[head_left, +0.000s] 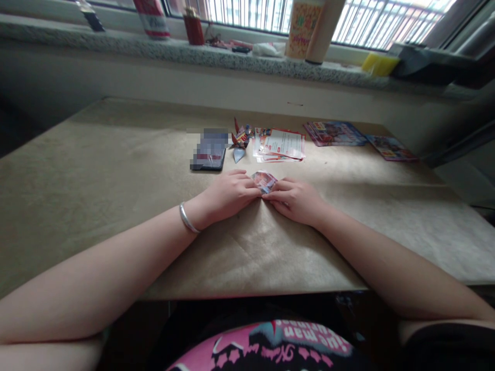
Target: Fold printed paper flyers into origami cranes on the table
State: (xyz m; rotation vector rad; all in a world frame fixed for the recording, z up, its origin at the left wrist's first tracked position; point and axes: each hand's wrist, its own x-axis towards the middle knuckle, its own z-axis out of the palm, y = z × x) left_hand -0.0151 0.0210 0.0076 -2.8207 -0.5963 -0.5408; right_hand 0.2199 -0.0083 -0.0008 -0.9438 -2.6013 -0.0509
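Observation:
A small piece of folded printed paper (264, 181) lies low over the table between my two hands. My left hand (232, 193) has its fingers closed on the paper's left edge, and a silver bangle circles that wrist. From the other side, my right hand (296, 200) pinches the right edge. The fingertips of both hands nearly meet at the near corner of the paper. Just beyond my hands are several folded paper pieces (242, 138) with pointed tips and a stack of printed sheets (284, 144).
A phone (211, 150), partly blurred out, lies left of the folded pieces. Glossy printed booklets (336, 133) lie at the back right, with another pile (391, 147) beside them. Bottles, a red container (193, 28) and a yellow object (380, 64) stand on the window sill (216, 55).

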